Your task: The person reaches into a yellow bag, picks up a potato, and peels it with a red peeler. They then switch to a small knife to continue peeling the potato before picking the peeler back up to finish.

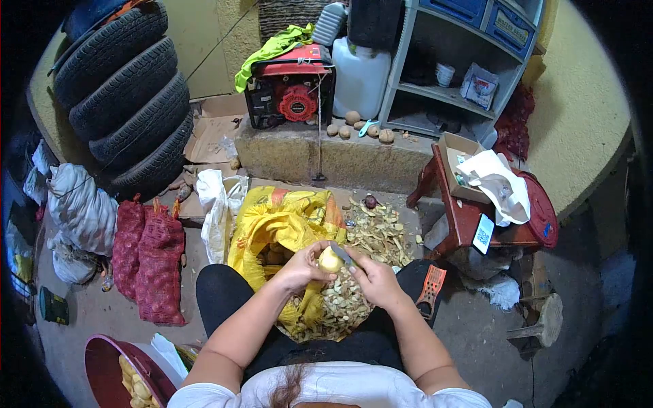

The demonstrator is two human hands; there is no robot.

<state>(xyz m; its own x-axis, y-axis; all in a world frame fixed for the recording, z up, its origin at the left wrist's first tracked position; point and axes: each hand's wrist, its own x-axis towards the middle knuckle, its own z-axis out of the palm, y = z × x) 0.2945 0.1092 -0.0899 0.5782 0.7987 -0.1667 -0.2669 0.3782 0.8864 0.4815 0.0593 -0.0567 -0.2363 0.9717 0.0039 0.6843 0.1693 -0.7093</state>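
A pale peeled potato (330,260) is held in my left hand (307,266), its fingers wrapped round the left side. My right hand (375,277) grips a small knife (342,255), whose blade lies against the potato's upper right. Below and behind the hands, a yellow sack (272,216) stands open with potatoes (275,255) inside. Many peelings (340,302) cover the ground between my legs and beyond the hands.
At the lower left, a dark red basin (102,370) holds peeled potatoes (138,386). Red net sacks (161,265) stand left. An orange peeler (431,285) rests by my right knee. To the right is a red stool (449,224) with a phone (483,233).
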